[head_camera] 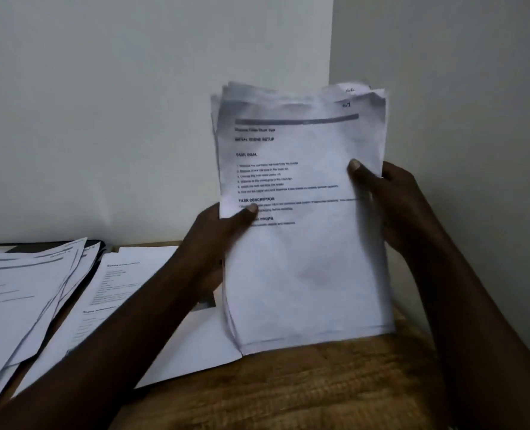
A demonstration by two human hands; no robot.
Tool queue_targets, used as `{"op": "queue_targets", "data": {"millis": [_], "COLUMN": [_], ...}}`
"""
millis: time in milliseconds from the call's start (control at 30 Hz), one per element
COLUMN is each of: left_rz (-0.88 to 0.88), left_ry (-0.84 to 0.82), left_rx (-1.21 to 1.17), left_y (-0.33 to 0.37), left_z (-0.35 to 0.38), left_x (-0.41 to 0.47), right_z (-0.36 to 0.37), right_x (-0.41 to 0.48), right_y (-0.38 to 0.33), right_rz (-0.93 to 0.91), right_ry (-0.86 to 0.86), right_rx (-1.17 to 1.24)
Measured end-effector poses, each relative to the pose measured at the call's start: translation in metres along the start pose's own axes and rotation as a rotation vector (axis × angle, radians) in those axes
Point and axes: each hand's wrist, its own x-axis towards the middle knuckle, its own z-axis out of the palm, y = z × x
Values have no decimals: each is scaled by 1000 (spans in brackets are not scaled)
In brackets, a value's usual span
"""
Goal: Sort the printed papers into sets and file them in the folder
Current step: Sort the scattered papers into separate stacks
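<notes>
Roughly central in the view, edging toward three o'clock, a thick stack of white printed papers (304, 259) stands upright, its lower edge seeming to touch the brown wooden table (288, 395) at six o'clock. The left hand (217, 243) grips the stack's left edge, thumb pressed on the front sheet and fingers hidden behind. The right hand (390, 203) grips the right edge higher up in the same way. The top edges look ragged, so the sheets are not yet squared. At nine o'clock a fanned pile of white printed sheets (18, 299) lies partly over a dark flat folder (93, 250). Between that pile and the left forearm, a single white printed sheet (127, 290) lies flat on the table. The step in hand looks like squaring the stack before sorting. To do it well, both grips should loosen slightly so the sheets can drop level. The lower edge should tap the table squarely, and the thumbs should keep off the headings that tell the sets apart.
</notes>
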Motion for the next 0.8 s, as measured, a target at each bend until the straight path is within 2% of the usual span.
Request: {"op": "queue_targets", "data": {"millis": [100, 167, 233, 400, 633, 800], "left_rz": [279, 412, 456, 449, 346, 306], "left_ry": [170, 236, 226, 113, -44, -70], "left_rx": [118, 134, 172, 372, 316, 294], "left_y": [19, 29, 33, 35, 32, 25], "left_z": [10, 12, 12, 14, 7, -3], "left_x": [-1, 1, 2, 5, 12, 15], "right_z": [2, 2, 7, 17, 9, 10], "right_x": [-1, -3, -6, -11, -11, -11], "right_y": [-11, -14, -14, -17, -15, -14], "right_rz": [3, -5, -85, -286, -223, -198], "right_ry": [-172, -241, -205, -58, -101, -127], "right_rx": [188, 148, 58, 92, 20, -19]}}
